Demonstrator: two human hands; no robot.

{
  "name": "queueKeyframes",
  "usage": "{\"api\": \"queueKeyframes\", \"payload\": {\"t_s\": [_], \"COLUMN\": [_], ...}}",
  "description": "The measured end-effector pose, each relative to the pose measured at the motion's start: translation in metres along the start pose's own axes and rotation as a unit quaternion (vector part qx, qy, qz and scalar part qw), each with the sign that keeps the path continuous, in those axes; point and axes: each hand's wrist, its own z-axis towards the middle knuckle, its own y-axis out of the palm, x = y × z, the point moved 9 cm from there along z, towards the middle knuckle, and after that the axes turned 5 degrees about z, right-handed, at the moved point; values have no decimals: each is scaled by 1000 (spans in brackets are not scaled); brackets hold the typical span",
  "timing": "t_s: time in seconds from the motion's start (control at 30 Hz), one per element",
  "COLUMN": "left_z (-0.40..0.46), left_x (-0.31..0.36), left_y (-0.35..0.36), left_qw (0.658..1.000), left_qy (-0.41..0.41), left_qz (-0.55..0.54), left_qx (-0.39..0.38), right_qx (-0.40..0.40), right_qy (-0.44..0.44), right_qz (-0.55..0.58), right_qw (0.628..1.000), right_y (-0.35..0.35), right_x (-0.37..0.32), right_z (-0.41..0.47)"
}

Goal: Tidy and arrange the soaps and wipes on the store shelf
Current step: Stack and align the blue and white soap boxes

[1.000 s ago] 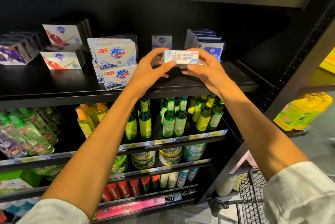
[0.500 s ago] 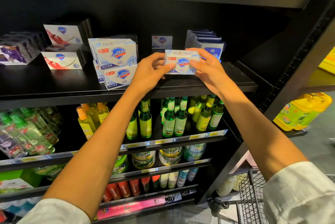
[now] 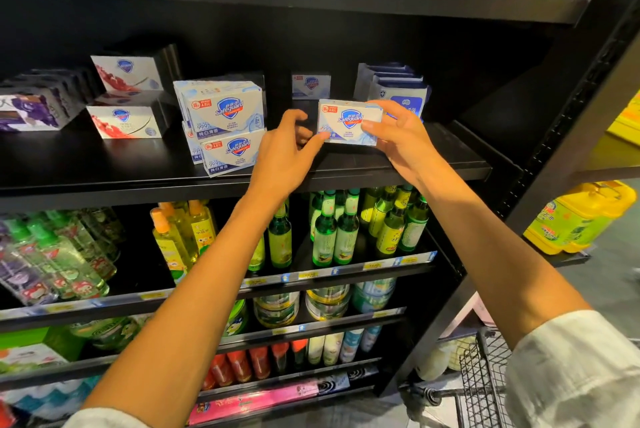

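Bare shelf [image 3: 104,164] lies open left of the stacked soap boxes [image 3: 225,126].

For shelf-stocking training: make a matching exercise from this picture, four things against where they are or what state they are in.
Things:
1. white Safeguard soap box
2. blue wipes packs
3. purple soap boxes
4. green glass bottles

Places or states:
A. far left of the soap shelf
B. one shelf below the soaps
C. held in the right hand, with the left hand at its left edge
D. standing behind the right hand, at the right of the soap shelf

Pairs: 1-C, 2-D, 3-A, 4-B
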Motion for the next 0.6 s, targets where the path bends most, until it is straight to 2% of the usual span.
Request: {"api": "queueKeyframes", "payload": {"t_s": [0.13, 0.3, 0.43, 0.6], "left_z": [-33, -62, -62, -61], "left_x": [0, 6, 3, 6], "left_y": [-6, -2, -3, -5], "left_qw": [984, 940, 930, 932], "left_qy": [94, 222, 235, 229], "left_qz": [151, 258, 284, 282], "left_qx": [0, -12, 0, 9], "right_qx": [-8, -27, -52, -66], "right_qy": [13, 19, 2, -8], "right_qz": [-39, -147, -261, -272], "right_qw": [999, 989, 964, 960], "right_y": [3, 10, 31, 55], "right_x": [5, 9, 12, 16], "right_z": [5, 17, 27, 40]}}
